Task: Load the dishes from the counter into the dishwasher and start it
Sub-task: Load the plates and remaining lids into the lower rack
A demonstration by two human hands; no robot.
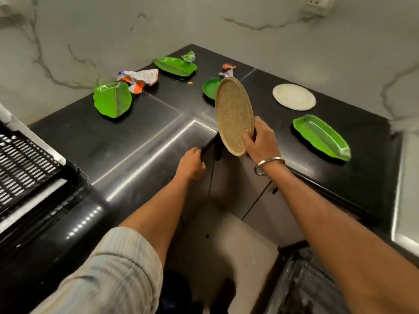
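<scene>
My right hand (260, 141) grips the lower edge of a round speckled tan plate (233, 112), held tilted on edge above the inner corner of the black counter (140, 141). My left hand (191, 165) hangs with curled fingers at the counter's corner edge, holding nothing. On the counter lie a green leaf-shaped plate (112, 99) at the left, a long green leaf tray (175, 65) at the back, a small green bowl (209, 88) partly hidden behind the tan plate, a white round plate (294, 96) and another long green leaf tray (322, 137) at the right.
Crumpled wrappers (139, 79) lie between the left green dishes, a small one (189, 56) by the back tray and another (227, 69) behind the bowl. A black rack (20, 164) shows at the left edge. Cabinet doors (238, 184) stand below the corner. Marble walls enclose the counter.
</scene>
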